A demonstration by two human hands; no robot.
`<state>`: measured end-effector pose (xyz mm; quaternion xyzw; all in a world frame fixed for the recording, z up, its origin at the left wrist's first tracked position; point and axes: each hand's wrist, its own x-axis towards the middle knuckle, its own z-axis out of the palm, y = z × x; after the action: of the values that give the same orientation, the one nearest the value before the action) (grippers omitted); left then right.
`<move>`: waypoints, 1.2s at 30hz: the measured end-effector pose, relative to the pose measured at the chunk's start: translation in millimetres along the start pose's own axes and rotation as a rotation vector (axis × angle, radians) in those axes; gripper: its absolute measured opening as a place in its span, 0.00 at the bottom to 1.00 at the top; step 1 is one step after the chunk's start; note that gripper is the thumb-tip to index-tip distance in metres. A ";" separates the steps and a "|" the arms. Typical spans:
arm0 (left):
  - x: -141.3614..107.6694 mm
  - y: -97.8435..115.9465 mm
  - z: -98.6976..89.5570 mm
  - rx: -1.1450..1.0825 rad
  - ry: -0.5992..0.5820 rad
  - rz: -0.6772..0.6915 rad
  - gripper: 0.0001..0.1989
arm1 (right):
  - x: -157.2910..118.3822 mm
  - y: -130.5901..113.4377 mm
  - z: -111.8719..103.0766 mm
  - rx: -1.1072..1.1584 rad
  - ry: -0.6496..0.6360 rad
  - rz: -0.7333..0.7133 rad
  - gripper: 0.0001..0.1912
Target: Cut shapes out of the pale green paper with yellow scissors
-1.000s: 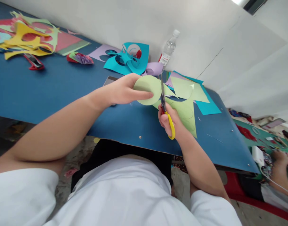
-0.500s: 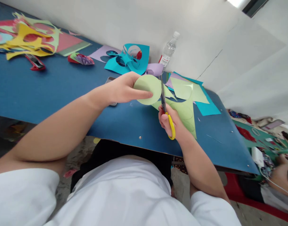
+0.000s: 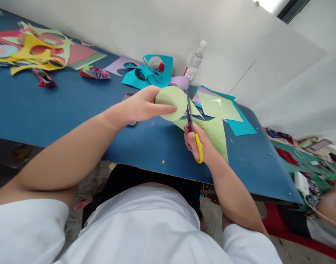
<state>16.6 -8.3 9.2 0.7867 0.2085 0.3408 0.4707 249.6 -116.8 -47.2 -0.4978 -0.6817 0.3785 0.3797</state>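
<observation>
My left hand pinches a light green paper circle, thumb on top and the other fingers hidden beneath. In my right hand are scissors with yellow handles, my fingers closed round the grips. Their dark blades point away from me along the circle's right edge. Whether the blades touch the paper I cannot tell. Below and to the right hangs a larger light green sheet with drawn circle outlines, partly covered by my right hand. A grey phone lies partly hidden under my left hand.
Blue paper offcuts and a clear bottle stand by the wall. Stacked coloured sheets lie right on the blue table. Yellow scraps, a red stapler and a folded paper piece lie left. Another person's arm is far right.
The view has shifted slightly. Both hands keep nearly the same pose, with the circle and scissors still held. At far right, the other person's hand has moved.
</observation>
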 end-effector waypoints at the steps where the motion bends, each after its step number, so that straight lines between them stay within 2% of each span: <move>1: 0.1 -0.5 0.2 -0.004 0.007 0.002 0.12 | 0.4 1.2 -0.3 0.001 0.000 0.001 0.35; 10: 0.0 -1.0 0.0 0.016 0.007 0.022 0.10 | 7.0 17.9 -2.5 -0.010 -0.043 -0.036 0.36; 16: 0.2 0.4 2.2 0.002 -0.060 0.008 0.10 | 5.7 14.7 -1.3 -0.009 -0.054 -0.079 0.36; 25: 0.5 -8.6 1.4 0.042 -0.073 0.018 0.13 | 5.3 9.8 -3.5 -0.017 -0.061 -0.071 0.36; 30: -0.2 -7.4 2.1 0.031 -0.069 -0.002 0.11 | 4.5 8.4 -3.6 -0.022 -0.075 -0.102 0.34; 36: -0.9 -5.3 2.5 0.044 -0.082 -0.010 0.11 | 5.5 8.7 -3.8 -0.032 -0.073 -0.076 0.37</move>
<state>17.8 -7.9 3.4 0.8090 0.2003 0.3015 0.4631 255.2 -109.1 -52.6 -0.4636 -0.7194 0.3708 0.3607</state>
